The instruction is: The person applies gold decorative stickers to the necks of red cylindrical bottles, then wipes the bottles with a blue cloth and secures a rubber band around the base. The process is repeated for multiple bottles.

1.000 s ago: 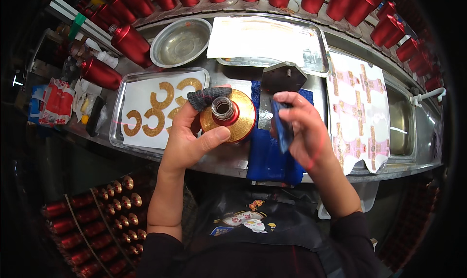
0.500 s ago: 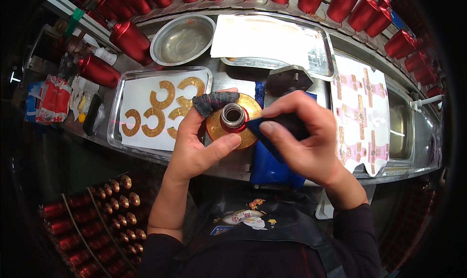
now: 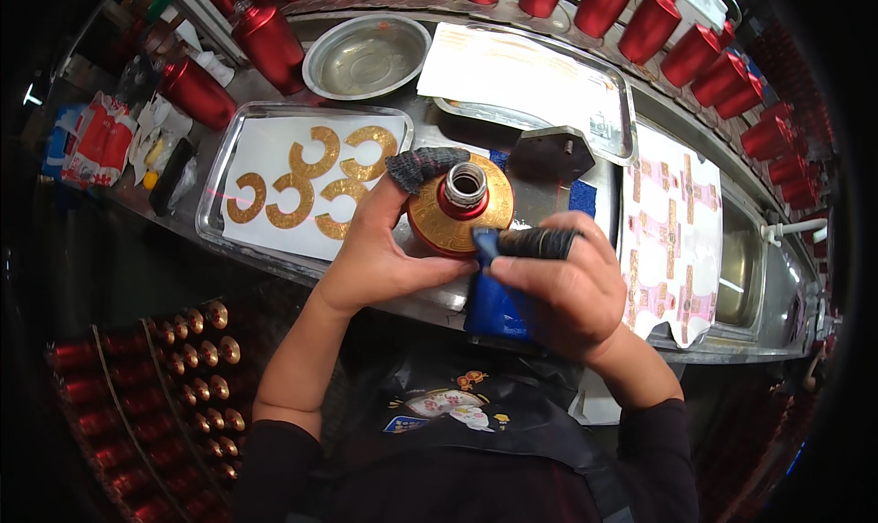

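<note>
My left hand (image 3: 370,253) is closed around a red metallic bottle, its open silver neck (image 3: 465,186) tipped up toward me. A grey knitted sleeve (image 3: 425,166) covers one of its fingers. Around the bottle's shoulder lies a gold ring-shaped label (image 3: 437,214). My right hand (image 3: 581,285) grips a scraper (image 3: 540,243) with a black wrapped handle and a blue blade. The blade's end meets the label's lower right edge, close to my left thumb. The lower part of the bottle is hidden.
Left of the bottle, a metal tray (image 3: 212,194) bears several gold C-shaped labels (image 3: 291,201) on white paper. A metal bowl (image 3: 315,66) and a second tray (image 3: 626,112) stand behind. A dark angular block (image 3: 549,154) and blue cloth (image 3: 494,313) sit nearby. Red bottles (image 3: 604,2) line the back.
The scraper has turned so that its wrapped handle shows, and its blade has gone from beside the neck to the label's lower right edge. The whole view has shifted slightly.
</note>
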The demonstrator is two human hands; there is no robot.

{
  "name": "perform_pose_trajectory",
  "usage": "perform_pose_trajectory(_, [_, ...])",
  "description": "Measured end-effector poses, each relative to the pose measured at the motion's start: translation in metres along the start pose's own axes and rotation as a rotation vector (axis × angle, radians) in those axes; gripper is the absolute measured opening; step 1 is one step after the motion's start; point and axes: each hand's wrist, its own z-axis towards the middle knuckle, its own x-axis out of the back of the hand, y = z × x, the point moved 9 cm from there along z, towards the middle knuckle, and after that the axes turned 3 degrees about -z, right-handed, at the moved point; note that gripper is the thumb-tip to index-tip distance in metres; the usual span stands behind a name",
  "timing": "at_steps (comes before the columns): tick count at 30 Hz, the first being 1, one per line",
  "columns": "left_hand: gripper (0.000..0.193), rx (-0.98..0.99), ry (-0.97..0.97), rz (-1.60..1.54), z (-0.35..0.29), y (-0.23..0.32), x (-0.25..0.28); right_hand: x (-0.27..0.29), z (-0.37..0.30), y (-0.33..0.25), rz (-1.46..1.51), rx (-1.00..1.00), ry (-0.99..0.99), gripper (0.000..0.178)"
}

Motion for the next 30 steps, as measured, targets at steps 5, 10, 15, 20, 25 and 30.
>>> perform_pose_trajectory(5, [0.078, -0.046, 0.127, 0.158, -0.006, 0.001, -0.002, -0.002, 0.008, -0.007, 0.058, -0.016, -0.074, 0.027])
perform_pose_trajectory(10, [0.075, -0.182, 0.232, 0.287, -0.011, 0.015, -0.011, -0.007, 0.014, -0.003, -0.013, 0.004, -0.15, 0.027])
perform_pose_trajectory(15, [0.075, -0.254, 0.256, 0.33, -0.01, 0.018, -0.014, -0.007, 0.018, 0.004, 0.142, -0.042, -0.15, 0.026])
perform_pose_trajectory(20, [0.074, -0.234, 0.243, 0.255, -0.01, 0.012, -0.011, -0.007, 0.024, 0.01, 0.288, 0.054, -0.219, 0.026])
perform_pose_trajectory(25, [0.074, -0.31, 0.306, 0.26, -0.01, 0.009, -0.012, -0.012, 0.02, 0.01, 0.159, -0.039, -0.179, 0.023])
perform_pose_trajectory(30, [0.077, -0.424, 0.517, 0.55, -0.026, 0.028, -0.021, -0.005, 0.01, 0.001, 0.113, -0.096, -0.071, 0.031])
